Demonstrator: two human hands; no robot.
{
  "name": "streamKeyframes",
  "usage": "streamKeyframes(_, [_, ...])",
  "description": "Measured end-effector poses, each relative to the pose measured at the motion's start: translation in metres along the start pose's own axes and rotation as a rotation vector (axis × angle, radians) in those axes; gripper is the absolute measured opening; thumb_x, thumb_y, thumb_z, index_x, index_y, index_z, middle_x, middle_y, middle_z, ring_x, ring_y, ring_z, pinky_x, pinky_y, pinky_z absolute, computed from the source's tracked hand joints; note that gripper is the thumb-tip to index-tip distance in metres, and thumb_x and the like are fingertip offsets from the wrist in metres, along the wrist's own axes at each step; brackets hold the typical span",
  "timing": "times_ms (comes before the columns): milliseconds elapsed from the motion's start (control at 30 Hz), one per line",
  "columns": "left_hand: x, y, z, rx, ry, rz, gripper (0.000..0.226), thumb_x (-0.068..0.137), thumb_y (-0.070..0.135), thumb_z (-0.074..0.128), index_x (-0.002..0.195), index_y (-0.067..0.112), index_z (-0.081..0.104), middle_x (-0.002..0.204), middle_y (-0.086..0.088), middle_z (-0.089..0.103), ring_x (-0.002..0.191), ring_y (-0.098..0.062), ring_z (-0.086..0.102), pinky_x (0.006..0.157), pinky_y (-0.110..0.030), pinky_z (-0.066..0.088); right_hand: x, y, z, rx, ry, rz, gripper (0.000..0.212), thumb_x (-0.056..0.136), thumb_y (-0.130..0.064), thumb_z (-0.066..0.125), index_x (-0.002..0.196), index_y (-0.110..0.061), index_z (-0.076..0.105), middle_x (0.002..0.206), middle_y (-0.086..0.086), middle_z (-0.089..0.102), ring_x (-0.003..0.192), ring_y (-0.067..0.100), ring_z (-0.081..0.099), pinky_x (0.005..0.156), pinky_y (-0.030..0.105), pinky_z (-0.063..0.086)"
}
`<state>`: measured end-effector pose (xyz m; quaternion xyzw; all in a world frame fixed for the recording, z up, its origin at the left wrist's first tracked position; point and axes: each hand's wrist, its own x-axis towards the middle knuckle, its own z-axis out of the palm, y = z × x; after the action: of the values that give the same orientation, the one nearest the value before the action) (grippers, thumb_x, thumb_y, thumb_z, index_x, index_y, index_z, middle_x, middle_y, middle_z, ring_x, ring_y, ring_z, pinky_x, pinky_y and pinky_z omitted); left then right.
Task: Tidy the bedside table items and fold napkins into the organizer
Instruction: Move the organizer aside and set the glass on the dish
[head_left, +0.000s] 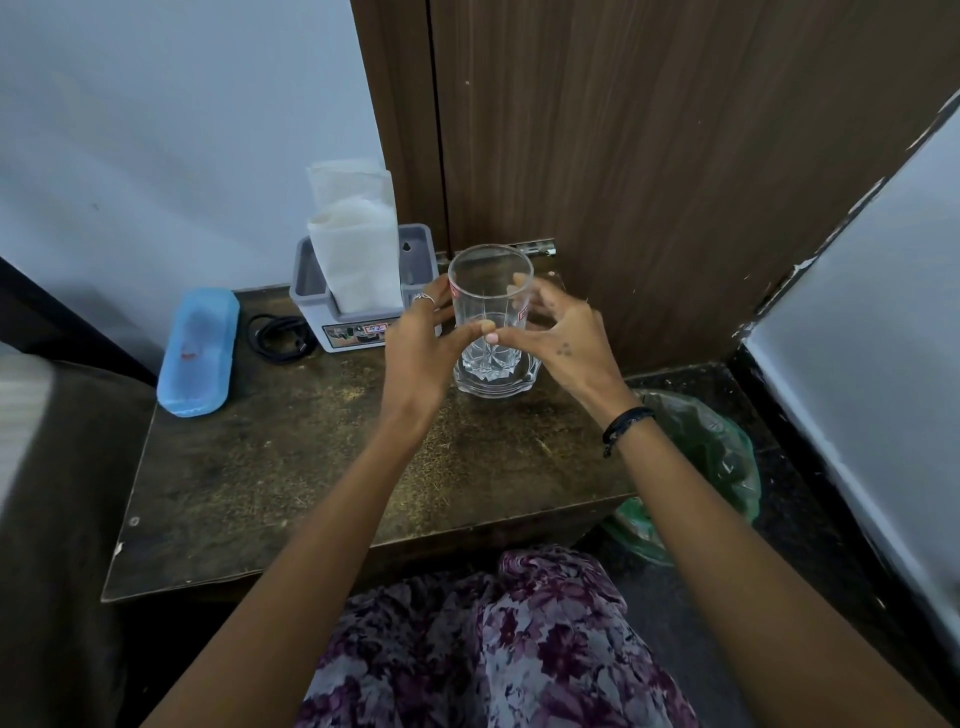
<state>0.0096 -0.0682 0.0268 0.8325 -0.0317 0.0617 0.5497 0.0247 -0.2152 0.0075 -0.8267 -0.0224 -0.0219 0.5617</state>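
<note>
A clear drinking glass (491, 291) stands upright on the worn wooden bedside table (291, 467), near its back right. My left hand (423, 343) wraps its left side and my right hand (558, 332) its right side, thumbs meeting in front. Behind and to the left stands a grey organizer (311, 291) with white folded napkins (353, 249) standing up in it. A blue case (200, 351) lies at the table's left edge, and a coiled black cable (278, 335) lies between the case and the organizer.
A brown wooden door (649, 156) rises right behind the table. A green plastic bag (701, 467) sits on the dark floor to the right. A white panel (883, 312) stands at far right. Dark bedding lies at left.
</note>
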Motion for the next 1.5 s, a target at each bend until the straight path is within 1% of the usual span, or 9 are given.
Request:
streamKeyframes(167, [-0.003,-0.003,0.003,0.017,0.022,0.035,0.058,0.080,0.015,0.069,0.134,0.018,0.047,0.123,0.002,0.060,0.104,0.000,0.049,0.069,0.010,0.035,0.000,0.008,0.002,0.020,0.006,-0.006,0.068,0.068,-0.029,0.082,0.127,-0.012,0.054,0.135,-0.002,0.054,0.123,0.010,0.050,0.100,0.039,0.048])
streamKeyframes(433, [0.005,-0.010,-0.003,-0.051,-0.103,-0.010,0.063,0.081,0.013,0.067,0.138,0.018,0.041,0.136,-0.003,0.053,0.119,-0.008,0.049,0.091,-0.016,0.042,-0.006,0.007,0.009,-0.006,0.083,-0.004,0.079,0.063,-0.040,0.082,0.129,-0.018,0.045,0.126,-0.004,0.054,0.112,0.006,0.051,0.094,0.027,0.049])
streamKeyframes(600, [0.005,-0.011,0.000,-0.244,-0.092,-0.104,0.058,0.073,0.007,0.074,0.120,0.010,0.041,0.112,0.006,0.052,0.111,-0.011,0.051,0.099,-0.026,0.045,-0.012,0.006,0.020,0.001,0.179,-0.035,0.068,0.066,-0.038,0.082,0.115,-0.021,0.039,0.118,-0.004,0.047,0.106,0.006,0.048,0.080,0.011,0.041])
streamKeyframes(900, [0.011,-0.022,-0.011,-0.255,-0.218,-0.047,0.054,0.084,0.004,0.061,0.135,0.007,0.044,0.136,-0.004,0.051,0.126,-0.013,0.048,0.099,-0.022,0.045,-0.019,0.019,0.026,0.025,0.135,-0.027,0.074,0.074,-0.018,0.078,0.135,-0.020,0.036,0.130,-0.004,0.036,0.117,0.003,0.041,0.100,0.030,0.044])
streamKeyframes(1033, [0.006,-0.030,-0.008,-0.182,-0.205,-0.078,0.055,0.085,0.006,0.062,0.136,0.008,0.043,0.139,-0.006,0.049,0.129,-0.014,0.045,0.108,-0.035,0.039,-0.018,0.020,0.028,0.007,0.140,-0.009,0.077,0.074,-0.020,0.079,0.136,-0.023,0.034,0.138,-0.001,0.040,0.122,0.008,0.042,0.104,0.039,0.043])
streamKeyframes(1167, [-0.010,-0.044,-0.003,-0.077,-0.137,-0.134,0.065,0.081,0.004,0.066,0.139,0.010,0.037,0.142,-0.003,0.045,0.126,-0.006,0.041,0.104,-0.021,0.036,-0.025,0.021,0.025,-0.095,0.139,0.012,0.087,0.071,-0.032,0.080,0.142,-0.021,0.029,0.141,-0.001,0.034,0.130,0.012,0.035,0.099,0.028,0.037])
streamKeyframes(1333, [-0.022,-0.058,0.001,0.022,-0.145,-0.097,0.059,0.083,0.001,0.063,0.136,0.016,0.045,0.131,-0.004,0.058,0.120,-0.015,0.054,0.104,-0.030,0.043,-0.041,0.026,0.032,-0.229,0.093,0.048,0.101,0.063,-0.045,0.082,0.142,-0.019,0.025,0.137,0.000,0.028,0.130,0.015,0.027,0.095,0.026,0.033])
streamKeyframes(1433, [-0.022,-0.055,0.002,0.039,-0.072,-0.107,0.053,0.082,-0.002,0.063,0.131,0.016,0.052,0.119,-0.003,0.065,0.106,-0.009,0.060,0.089,-0.006,0.044,-0.040,0.029,0.036,-0.299,0.089,0.027,0.096,0.063,-0.042,0.083,0.139,-0.018,0.029,0.133,-0.001,0.031,0.127,0.015,0.032,0.093,0.030,0.042])
streamKeyframes(1500, [-0.021,-0.055,0.002,0.041,-0.066,-0.108,0.055,0.080,-0.001,0.065,0.130,0.017,0.053,0.117,-0.004,0.065,0.104,-0.010,0.061,0.089,-0.009,0.046,-0.036,0.031,0.034,-0.350,0.090,0.025,0.094,0.065,-0.041,0.082,0.140,-0.019,0.029,0.133,-0.002,0.031,0.126,0.016,0.035,0.089,0.031,0.044])
